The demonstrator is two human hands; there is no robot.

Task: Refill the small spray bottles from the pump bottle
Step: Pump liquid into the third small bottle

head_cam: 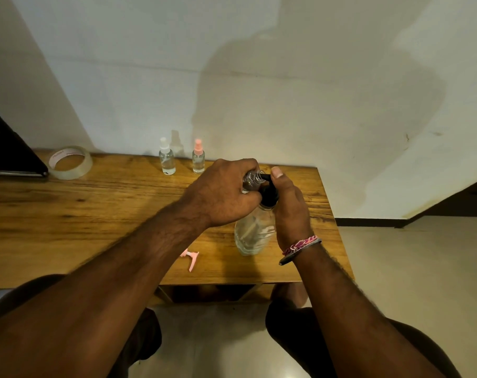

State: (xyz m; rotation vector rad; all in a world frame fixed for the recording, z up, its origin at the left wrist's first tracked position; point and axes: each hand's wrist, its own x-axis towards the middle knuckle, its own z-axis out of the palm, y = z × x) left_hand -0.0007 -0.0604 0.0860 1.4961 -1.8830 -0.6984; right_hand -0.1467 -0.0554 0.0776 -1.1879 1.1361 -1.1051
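Left hand (221, 192) hides bottle (255, 178) — uncapped, seemingly.

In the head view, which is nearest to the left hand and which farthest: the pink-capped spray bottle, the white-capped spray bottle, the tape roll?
From the left hand:
1. Pink-capped spray bottle, just beyond it by the wall.
2. White-capped spray bottle, further left along the wall.
3. Tape roll, at the table's far left.

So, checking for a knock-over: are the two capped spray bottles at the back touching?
Apart. The head view shows bare wall and table between the white-capped bottle and the pink-capped bottle.
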